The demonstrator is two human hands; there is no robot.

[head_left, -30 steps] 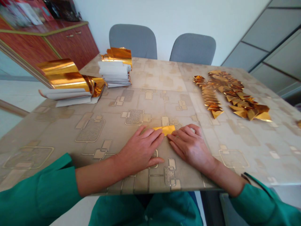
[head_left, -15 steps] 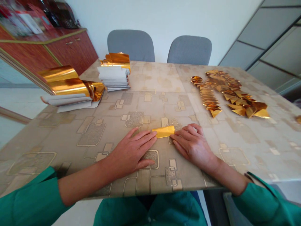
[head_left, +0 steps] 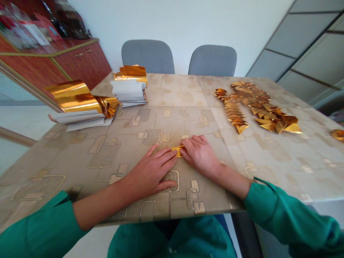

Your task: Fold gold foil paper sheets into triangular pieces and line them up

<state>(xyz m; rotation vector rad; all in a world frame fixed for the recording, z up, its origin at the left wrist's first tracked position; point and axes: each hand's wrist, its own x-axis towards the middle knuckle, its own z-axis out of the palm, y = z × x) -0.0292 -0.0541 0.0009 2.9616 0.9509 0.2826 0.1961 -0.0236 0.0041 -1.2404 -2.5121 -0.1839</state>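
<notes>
A small folded strip of gold foil paper (head_left: 177, 150) lies on the patterned table (head_left: 113, 150) near its front edge. My left hand (head_left: 153, 171) rests flat with fingers stretched out, its fingertips touching the strip's left end. My right hand (head_left: 199, 154) lies over most of the strip, fingers flat and pressing it down, so only a small gold bit shows between the hands.
Rows of folded gold triangles (head_left: 255, 109) lie at the right. A gold foil roll on white sheets (head_left: 77, 102) and a stack of white and gold paper (head_left: 130, 86) sit at the left back. Two grey chairs (head_left: 147, 55) stand behind. One gold piece (head_left: 338, 134) is at far right.
My right hand has slid left over the gold strip, covering most of it. My left hand stays at the strip's left end.
</notes>
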